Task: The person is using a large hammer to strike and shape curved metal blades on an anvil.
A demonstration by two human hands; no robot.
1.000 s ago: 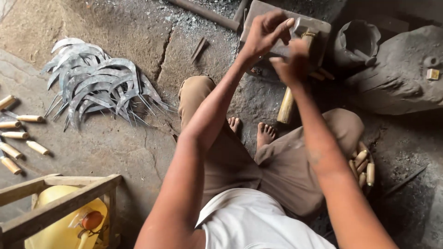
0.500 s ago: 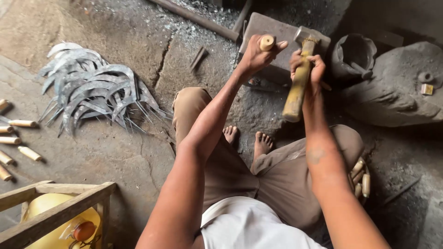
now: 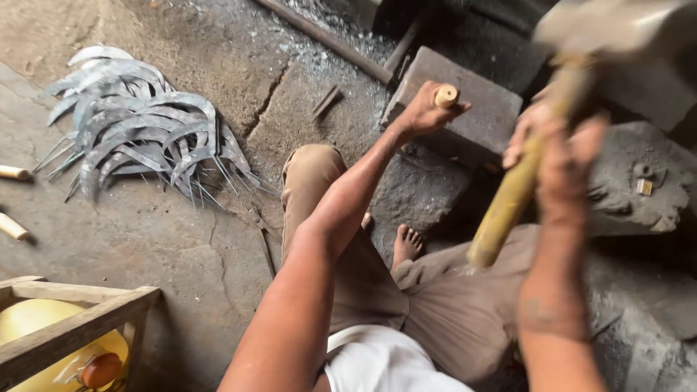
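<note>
Your right hand [image 3: 559, 138] has swung the hammer [image 3: 530, 167] up, gripped tight; your left hand [image 3: 421, 112] keeps the wooden peg [image 3: 446, 95] clamped upright on the stone block [image 3: 479, 123]

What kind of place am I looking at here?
Probably a small blacksmith's workshop with a dirt floor. A pile of curved sickle blades lies on the ground, the right hand raises a hammer, and the left hand holds a wooden handle over a stone block.
</note>
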